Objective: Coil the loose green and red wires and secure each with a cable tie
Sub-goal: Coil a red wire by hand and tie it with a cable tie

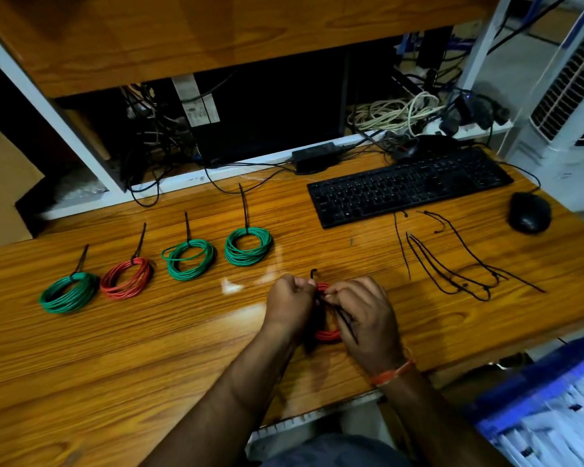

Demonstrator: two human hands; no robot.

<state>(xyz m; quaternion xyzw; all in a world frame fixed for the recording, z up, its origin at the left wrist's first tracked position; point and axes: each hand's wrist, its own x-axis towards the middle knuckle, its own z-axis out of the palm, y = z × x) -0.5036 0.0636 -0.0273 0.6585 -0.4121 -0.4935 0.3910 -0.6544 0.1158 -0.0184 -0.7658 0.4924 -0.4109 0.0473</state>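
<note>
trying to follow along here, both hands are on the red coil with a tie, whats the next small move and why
Probably pull the cable tie snug. Both the left hand and the right hand hold the red coil, and the tie already crosses it with its tail free. The four tied coils on the table show the finished state.

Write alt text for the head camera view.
Both hands, left hand and right hand, hold a red wire coil and black cable tie over a wooden desk. Four tied coils lie left, spare ties right.
</note>
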